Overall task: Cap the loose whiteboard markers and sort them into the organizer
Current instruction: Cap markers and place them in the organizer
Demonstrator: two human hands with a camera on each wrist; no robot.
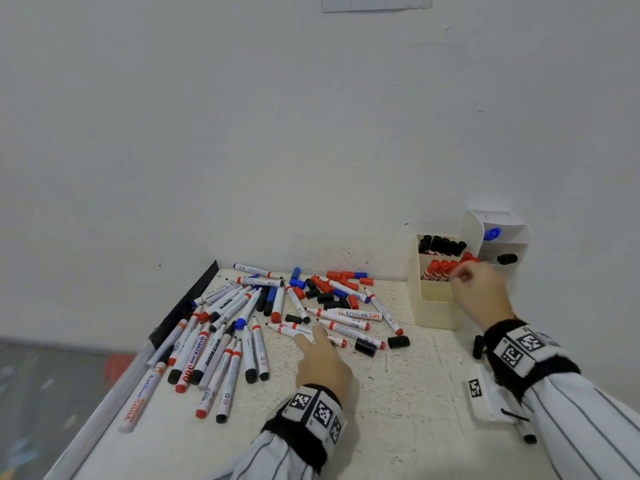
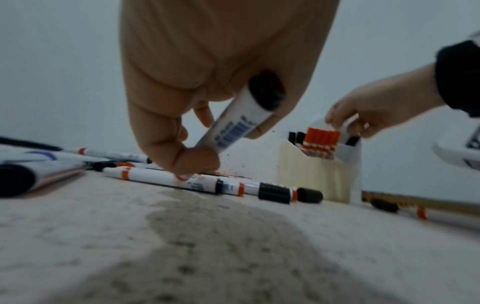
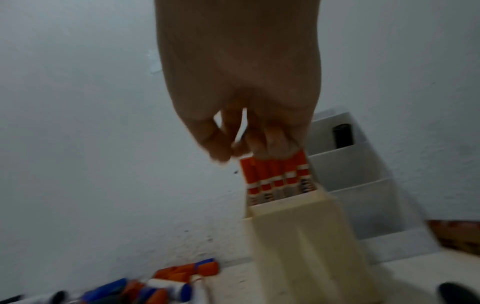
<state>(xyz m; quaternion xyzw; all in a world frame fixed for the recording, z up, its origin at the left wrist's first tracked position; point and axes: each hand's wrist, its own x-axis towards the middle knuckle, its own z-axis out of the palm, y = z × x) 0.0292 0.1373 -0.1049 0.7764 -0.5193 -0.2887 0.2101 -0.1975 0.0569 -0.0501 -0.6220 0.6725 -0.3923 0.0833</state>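
Note:
Many loose whiteboard markers (image 1: pixel 221 341) lie in a heap on the speckled table (image 1: pixel 398 427). My left hand (image 1: pixel 311 336) reaches into the heap. In the left wrist view it holds a white marker with a black end (image 2: pixel 241 119) against the palm, while its thumb and forefinger touch a red-banded marker (image 2: pixel 155 176) lying on the table. My right hand (image 1: pixel 462 275) is at the cream organizer (image 1: pixel 433 306), with curled fingertips (image 3: pixel 272 148) on the caps of the red markers (image 3: pixel 275 174) in its middle slot. Black-capped markers (image 1: pixel 443 245) fill the slot behind.
A white organizer (image 1: pixel 498 220) beside the cream one holds a blue and a black cap. Loose black caps (image 1: pixel 398 341) and red and blue caps (image 1: pixel 346 277) are scattered about. A black strip (image 1: pixel 187 306) lines the left edge. A tagged white card (image 1: pixel 485 396) lies at right.

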